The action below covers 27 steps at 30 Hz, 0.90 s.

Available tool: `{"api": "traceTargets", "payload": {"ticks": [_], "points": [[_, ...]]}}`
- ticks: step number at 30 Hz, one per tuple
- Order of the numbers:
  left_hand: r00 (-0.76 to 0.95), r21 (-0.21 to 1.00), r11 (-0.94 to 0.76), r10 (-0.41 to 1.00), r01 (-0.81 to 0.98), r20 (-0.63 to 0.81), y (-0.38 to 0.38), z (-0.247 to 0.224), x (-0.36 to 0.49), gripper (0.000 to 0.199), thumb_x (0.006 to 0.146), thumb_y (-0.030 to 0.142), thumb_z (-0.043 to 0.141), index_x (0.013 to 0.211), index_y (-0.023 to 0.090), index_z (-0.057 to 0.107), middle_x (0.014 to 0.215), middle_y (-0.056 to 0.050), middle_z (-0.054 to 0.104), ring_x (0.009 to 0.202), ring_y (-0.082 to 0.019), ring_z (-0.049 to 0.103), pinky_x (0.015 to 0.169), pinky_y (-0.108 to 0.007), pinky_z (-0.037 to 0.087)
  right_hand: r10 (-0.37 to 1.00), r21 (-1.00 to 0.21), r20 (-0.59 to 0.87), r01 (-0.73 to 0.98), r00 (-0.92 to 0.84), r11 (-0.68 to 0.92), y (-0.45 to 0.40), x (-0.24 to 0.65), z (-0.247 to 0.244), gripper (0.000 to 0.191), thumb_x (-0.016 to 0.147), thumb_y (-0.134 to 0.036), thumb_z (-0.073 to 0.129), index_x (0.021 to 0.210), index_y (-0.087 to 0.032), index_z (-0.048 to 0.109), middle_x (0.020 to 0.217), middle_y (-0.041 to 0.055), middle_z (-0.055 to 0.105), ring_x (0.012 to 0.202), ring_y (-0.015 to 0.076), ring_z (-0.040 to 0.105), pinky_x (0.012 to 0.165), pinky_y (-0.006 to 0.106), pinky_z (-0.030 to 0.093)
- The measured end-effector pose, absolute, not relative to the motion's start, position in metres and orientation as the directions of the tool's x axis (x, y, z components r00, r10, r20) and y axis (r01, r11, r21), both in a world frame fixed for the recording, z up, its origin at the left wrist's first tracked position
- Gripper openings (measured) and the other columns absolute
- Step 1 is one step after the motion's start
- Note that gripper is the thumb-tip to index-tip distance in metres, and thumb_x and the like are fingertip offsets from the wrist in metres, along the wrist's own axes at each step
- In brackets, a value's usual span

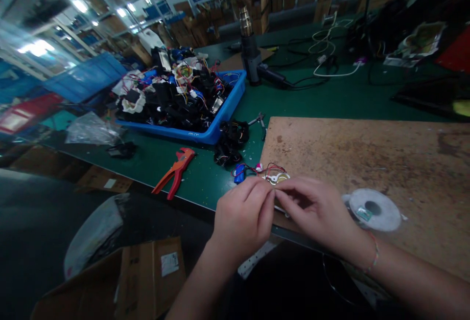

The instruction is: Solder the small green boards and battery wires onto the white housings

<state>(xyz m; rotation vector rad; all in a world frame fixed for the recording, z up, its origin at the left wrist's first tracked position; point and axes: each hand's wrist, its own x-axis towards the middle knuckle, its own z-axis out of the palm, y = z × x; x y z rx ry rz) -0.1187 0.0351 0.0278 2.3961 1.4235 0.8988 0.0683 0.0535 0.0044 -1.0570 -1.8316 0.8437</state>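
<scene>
My left hand [245, 208] and my right hand [318, 207] meet at their fingertips over the table's front edge. Both are closed in a pinch, and whatever lies between the fingertips is too small to make out. Just behind them, partly covered by my fingers, is a white part with a round gold-coloured piece [282, 177]. Red and black wires run from it toward a small blue component [239, 173] on the left. A pink and white piece [259, 167] rests among the wires.
Orange-red cutters [175, 172] lie left of my hands. Behind stand a blue tray [205, 137] heaped with wired black parts and a heat gun [251, 56]. Black parts [229, 144] and small pliers [261, 123] lie nearer. A solder-like spool [389, 212] sits on the wooden board [352, 153].
</scene>
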Motion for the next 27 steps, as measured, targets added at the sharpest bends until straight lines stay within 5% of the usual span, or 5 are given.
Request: {"api": "traceTargets", "payload": {"ticks": [7, 14, 21, 25, 27], "points": [[0.247, 0.711, -0.262, 0.961, 0.653, 0.128, 0.042, 0.036, -0.123, 0.018, 0.107, 0.025, 0.052, 0.094, 0.019, 0.063, 0.092, -0.003, 0.067, 0.088, -0.019, 0.063, 0.078, -0.032, 0.047, 0.855, -0.806, 0.406, 0.314, -0.324, 0.501, 0.056, 0.067, 0.008, 0.010, 0.098, -0.021, 0.065, 0.099, -0.023, 0.075, 0.093, -0.0017, 0.078, 0.082, 0.0087, 0.070, 0.072, 0.019, 0.052], [0.200, 0.923, -0.058, 0.980, 0.381, -0.021, 0.046, 0.030, -0.126, 0.023, 0.105, 0.035, 0.060, 0.091, 0.020, 0.070, 0.079, 0.000, 0.065, 0.071, -0.015, 0.058, 0.063, -0.026, 0.044, 0.937, -0.925, 0.174, 0.277, -0.304, 0.262, 0.055, 0.069, 0.010, 0.018, 0.098, -0.035, 0.067, 0.091, -0.022, 0.077, 0.086, 0.0027, 0.075, 0.076, 0.0135, 0.068, 0.059, 0.023, 0.049], [-0.145, 0.388, -0.017, 0.912, 0.922, 0.384, 0.059, 0.023, -0.205, 0.035, 0.106, 0.043, 0.052, 0.120, 0.015, 0.069, 0.123, -0.014, 0.073, 0.118, -0.030, 0.067, 0.104, -0.042, 0.052, 0.961, -0.964, 0.089, 0.221, -0.261, 0.149, 0.053, 0.068, 0.008, 0.022, 0.096, -0.041, 0.069, 0.091, -0.022, 0.079, 0.090, 0.0043, 0.078, 0.078, 0.0140, 0.070, 0.057, 0.022, 0.049], [-0.339, -0.019, 0.346, 0.929, 0.938, 0.149, 0.070, 0.006, -0.285, 0.080, 0.101, 0.062, 0.049, 0.157, 0.006, 0.041, 0.166, -0.029, 0.038, 0.152, -0.048, 0.041, 0.121, -0.060, 0.038, 0.964, -0.955, 0.111, 0.243, -0.242, 0.171, 0.052, 0.068, 0.008, 0.020, 0.095, -0.041, 0.070, 0.095, -0.024, 0.080, 0.090, 0.0029, 0.078, 0.077, 0.0134, 0.071, 0.059, 0.022, 0.051], [-0.375, -0.043, 0.376, 0.926, 0.926, 0.033, 0.074, -0.001, -0.317, 0.092, 0.097, 0.068, 0.051, 0.156, -0.001, 0.041, 0.160, -0.036, 0.044, 0.141, -0.054, 0.051, 0.111, -0.064, 0.046, 0.960, -0.944, 0.145, 0.259, -0.238, 0.206, 0.052, 0.067, 0.008, 0.018, 0.096, -0.039, 0.070, 0.096, -0.024, 0.080, 0.090, 0.0021, 0.078, 0.077, 0.0129, 0.071, 0.061, 0.022, 0.053]]}}
